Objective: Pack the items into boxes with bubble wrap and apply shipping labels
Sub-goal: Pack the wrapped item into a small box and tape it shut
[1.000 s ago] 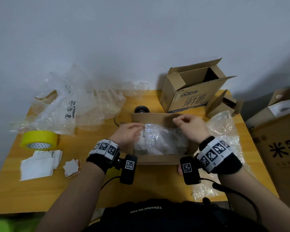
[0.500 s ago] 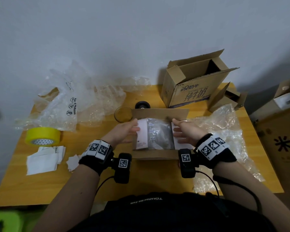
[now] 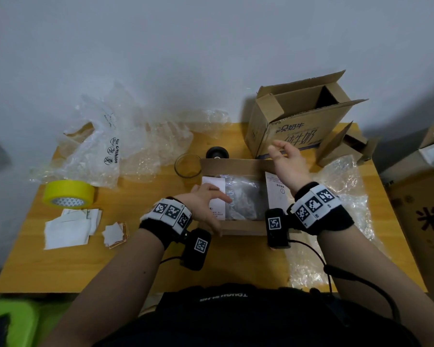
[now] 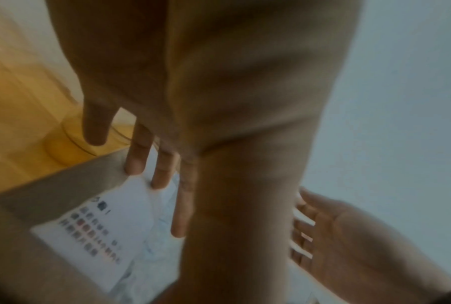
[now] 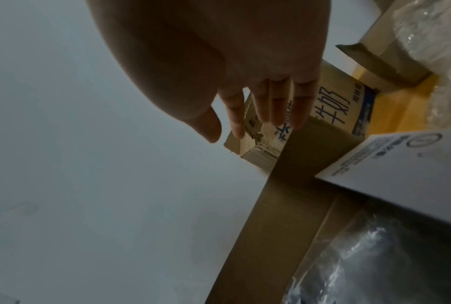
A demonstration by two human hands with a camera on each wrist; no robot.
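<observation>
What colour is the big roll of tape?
Yellow. The tape roll shows best in the head view.

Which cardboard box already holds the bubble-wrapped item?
The flat box directly in front of the person, under both hands; the tall printed box behind it stands open, contents unseen.

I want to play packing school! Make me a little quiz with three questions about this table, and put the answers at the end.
1. True or false: the right hand is gripping the roll of yellow tape.
2. What lies inside the open box in front of the person? A) a bubble-wrapped item B) a banana C) a shoe
3. Fill in: the left hand's fingers rest on a white ______ at the box's left side.

Key
1. False: the right hand is open and lifted over the box; the tape sits far left on the table.
2. A
3. flap
</observation>
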